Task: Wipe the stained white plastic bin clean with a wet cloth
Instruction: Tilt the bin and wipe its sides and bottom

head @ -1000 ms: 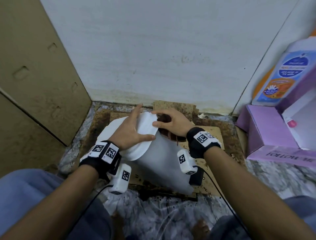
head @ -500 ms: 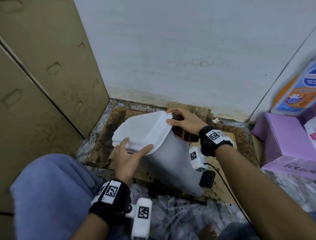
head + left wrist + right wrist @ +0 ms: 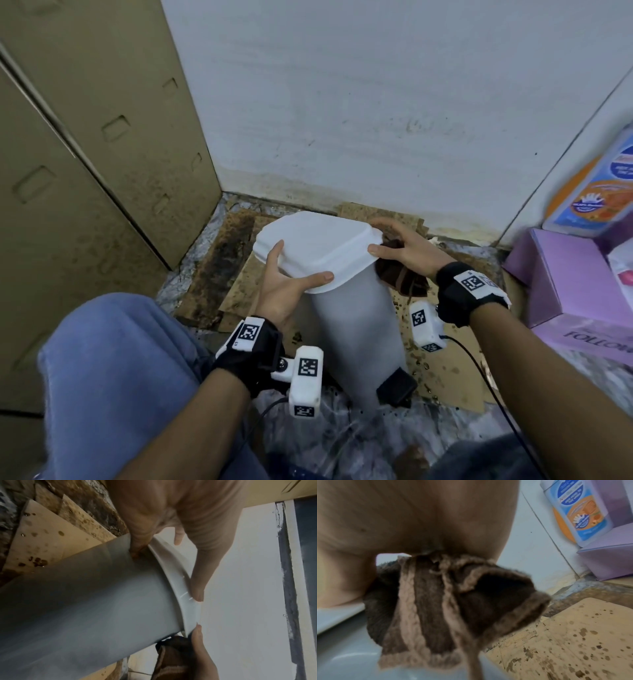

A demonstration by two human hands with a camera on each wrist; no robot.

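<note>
Bin (image 3: 356, 329): centre floor, upright, lid on.
Left hand (image 3: 286, 284): grasps lid rim at 9 o'clock.
Right hand (image 3: 404, 253): clutches cloth (image 3: 400, 274) at 3 o'clock.
Progress: visible wall looks clean; far side unseen.

White bin (image 3: 356, 329) upright (lid shut); brown cloth (image 3: 399, 274) against side.

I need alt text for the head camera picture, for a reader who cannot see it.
Two hands hold a white plastic bin by its lid: the left hand grips the near rim, the right hand holds a brown cloth against the bin's side. The bin stands on stained cardboard near a white wall.
</note>
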